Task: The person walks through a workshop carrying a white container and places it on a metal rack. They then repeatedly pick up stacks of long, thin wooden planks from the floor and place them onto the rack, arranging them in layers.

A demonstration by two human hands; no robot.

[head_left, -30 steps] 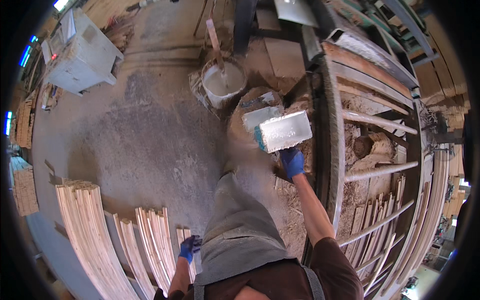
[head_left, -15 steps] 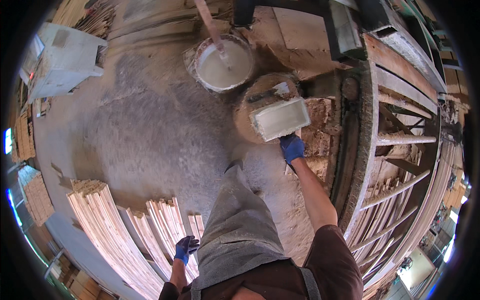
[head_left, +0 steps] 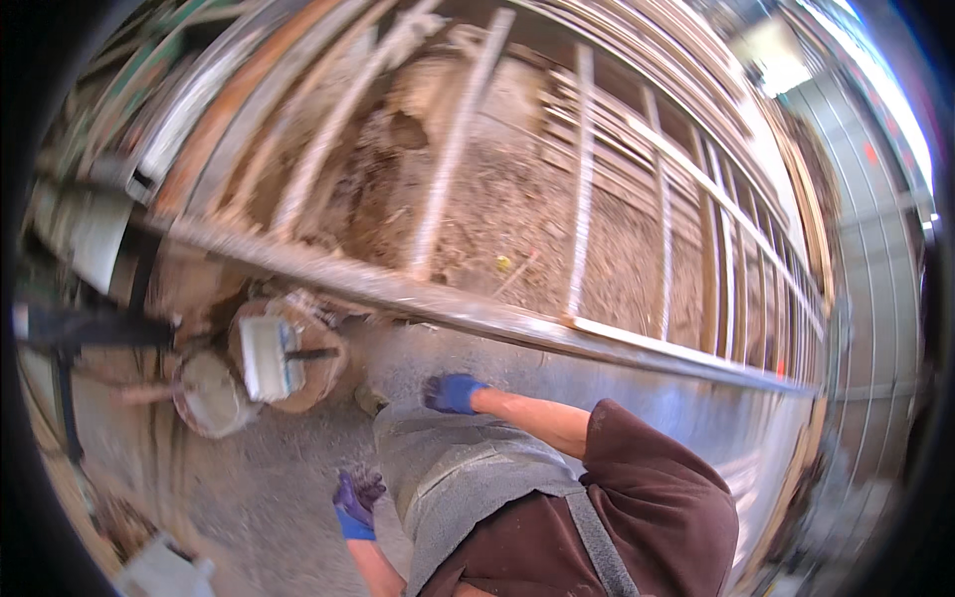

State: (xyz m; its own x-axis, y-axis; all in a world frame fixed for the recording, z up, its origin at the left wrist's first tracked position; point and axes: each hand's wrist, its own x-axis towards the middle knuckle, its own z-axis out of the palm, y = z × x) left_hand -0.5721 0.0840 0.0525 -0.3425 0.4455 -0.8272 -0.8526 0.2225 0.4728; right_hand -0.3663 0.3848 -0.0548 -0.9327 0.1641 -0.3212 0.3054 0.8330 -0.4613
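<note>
My right hand (head_left: 455,394), in a blue glove with dark fingers, hangs beside the apron, apart from anything; its fingers are blurred and seem bent. Lower left of it, my left hand (head_left: 358,497), in a similar glove, has its fingers apart and holds nothing. Off to the left, a white rectangular pan (head_left: 267,358) with a dark handle (head_left: 314,353) rests on a round brown top (head_left: 328,370). Neither hand touches it. Beside the pan stands a round bucket (head_left: 214,396) of whitish liquid, with a blurred stick (head_left: 147,394) leaning out of it.
A long frame with rungs (head_left: 458,149) crosses ahead, its near rail (head_left: 477,313) close beyond my right hand. Debris and stacked wood strips (head_left: 617,149) lie beyond the rungs. A corrugated wall (head_left: 875,269) stands at right; a pale box-shaped machine (head_left: 164,569) is at lower left.
My right hand has let go of the pan, which now lies on the round top. The view has turned right, so bucket and pan now appear at left and the rung frame ahead.
</note>
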